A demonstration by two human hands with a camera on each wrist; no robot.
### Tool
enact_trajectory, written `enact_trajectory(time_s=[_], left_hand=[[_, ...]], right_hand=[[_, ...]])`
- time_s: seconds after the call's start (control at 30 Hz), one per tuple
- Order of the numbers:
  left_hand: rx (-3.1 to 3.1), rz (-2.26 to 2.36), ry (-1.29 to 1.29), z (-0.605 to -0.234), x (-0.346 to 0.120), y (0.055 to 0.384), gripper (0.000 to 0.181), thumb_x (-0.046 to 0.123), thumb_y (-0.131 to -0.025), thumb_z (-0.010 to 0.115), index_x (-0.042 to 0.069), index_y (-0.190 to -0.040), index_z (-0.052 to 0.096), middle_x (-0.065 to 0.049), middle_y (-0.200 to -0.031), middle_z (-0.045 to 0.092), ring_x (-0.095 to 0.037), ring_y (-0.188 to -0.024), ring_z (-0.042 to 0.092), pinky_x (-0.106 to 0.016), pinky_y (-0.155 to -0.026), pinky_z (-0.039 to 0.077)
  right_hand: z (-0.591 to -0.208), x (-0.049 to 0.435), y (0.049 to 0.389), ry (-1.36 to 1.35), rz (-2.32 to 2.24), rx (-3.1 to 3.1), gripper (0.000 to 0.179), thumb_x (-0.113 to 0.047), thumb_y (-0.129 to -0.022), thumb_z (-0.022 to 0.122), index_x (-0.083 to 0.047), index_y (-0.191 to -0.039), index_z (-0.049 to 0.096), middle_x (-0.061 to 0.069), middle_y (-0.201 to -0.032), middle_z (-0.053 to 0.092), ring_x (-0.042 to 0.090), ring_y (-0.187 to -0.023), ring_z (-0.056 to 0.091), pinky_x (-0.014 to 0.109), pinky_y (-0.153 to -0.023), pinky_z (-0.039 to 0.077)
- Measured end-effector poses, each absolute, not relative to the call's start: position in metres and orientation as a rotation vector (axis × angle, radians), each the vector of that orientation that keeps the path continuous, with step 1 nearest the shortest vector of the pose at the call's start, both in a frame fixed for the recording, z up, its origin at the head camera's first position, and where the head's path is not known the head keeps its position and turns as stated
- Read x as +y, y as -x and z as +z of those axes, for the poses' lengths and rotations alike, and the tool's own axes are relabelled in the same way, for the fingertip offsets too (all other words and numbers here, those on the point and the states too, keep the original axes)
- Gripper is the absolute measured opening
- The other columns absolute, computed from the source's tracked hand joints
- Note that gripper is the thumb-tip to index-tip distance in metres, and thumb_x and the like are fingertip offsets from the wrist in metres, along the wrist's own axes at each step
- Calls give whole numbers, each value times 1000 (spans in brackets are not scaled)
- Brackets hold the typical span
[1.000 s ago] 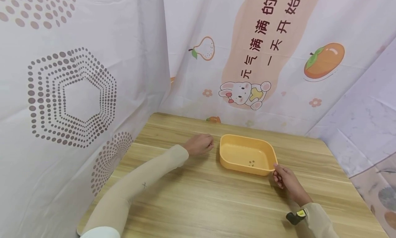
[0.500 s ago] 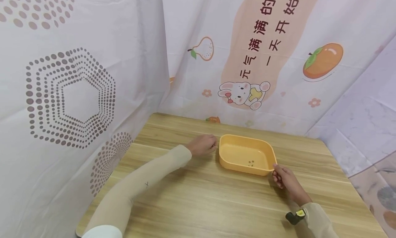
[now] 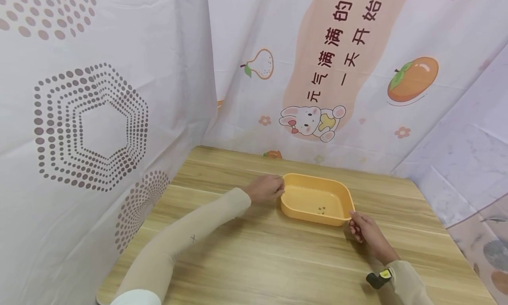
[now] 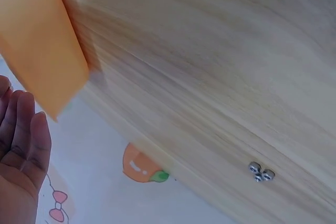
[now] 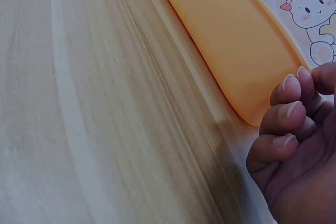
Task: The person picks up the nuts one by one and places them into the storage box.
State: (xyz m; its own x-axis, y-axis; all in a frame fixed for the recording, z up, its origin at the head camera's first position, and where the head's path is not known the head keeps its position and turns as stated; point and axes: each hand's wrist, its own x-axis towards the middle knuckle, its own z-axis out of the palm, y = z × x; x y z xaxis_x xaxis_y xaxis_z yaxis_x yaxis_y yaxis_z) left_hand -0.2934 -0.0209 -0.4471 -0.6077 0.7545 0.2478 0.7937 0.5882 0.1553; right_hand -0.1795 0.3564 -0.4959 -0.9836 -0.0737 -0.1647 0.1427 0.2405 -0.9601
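A shallow yellow-orange plastic tub sits on the wooden table. My right hand pinches its near right corner, the thumb over the rim and the fingers outside. At the opposite end, my left hand holds the left rim near the far corner. In the left wrist view the curled fingers lie right beside the tub's end wall. The right wrist view shows bent fingers under the rim of the tub. Inside the tub are several small dark spots.
The wooden tabletop ends at a printed curtain behind the tub. A dotted white curtain hangs along the left side. Small grey metallic pieces overlap the tabletop in the left wrist view.
My left hand has moved right, from beside the tub to its left rim. My right hand keeps its hold on the corner, and the tub stays in place.
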Motion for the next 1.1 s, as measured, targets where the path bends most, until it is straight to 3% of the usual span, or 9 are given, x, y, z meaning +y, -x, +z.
enact_trajectory(time_s=[1.1], left_hand=[[-2668, -478, 1329, -452, -15, 290, 14, 18, -102, 65, 9, -97, 74, 4, -87, 62, -3, -72, 52, -13, -63, 43]], right_hand=[[-495, 357, 179, -43, -1813, 2335, 49, -46, -110, 43, -5, -86, 53, -3, -67, 52, 8, -52, 43, 23, -47, 38]])
